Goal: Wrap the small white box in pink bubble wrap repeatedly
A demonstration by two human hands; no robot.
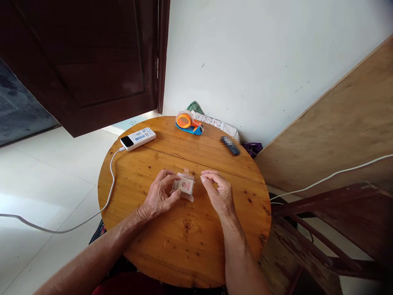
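Observation:
A small pale box (186, 185) with a red printed mark, loosely wrapped in clear plastic, lies on the round wooden table (196, 262). My left hand (162, 190) grips its left side, fingertips at the far edge and thumb at the near edge. A short flap of plastic or tape sticks up behind the box. To the right, apart from the box, my right hand (219, 190) is closed in a pinch, thumb against fingertips. Whatever is between those fingers, if anything, is too small to make out.
An orange and blue tape dispenser (189, 122) stands at the table's far edge. At the back left lies a white power bank (138, 139) with a cable (112, 180) running off the left edge. A dark blurred object (230, 145) lies at the back right.

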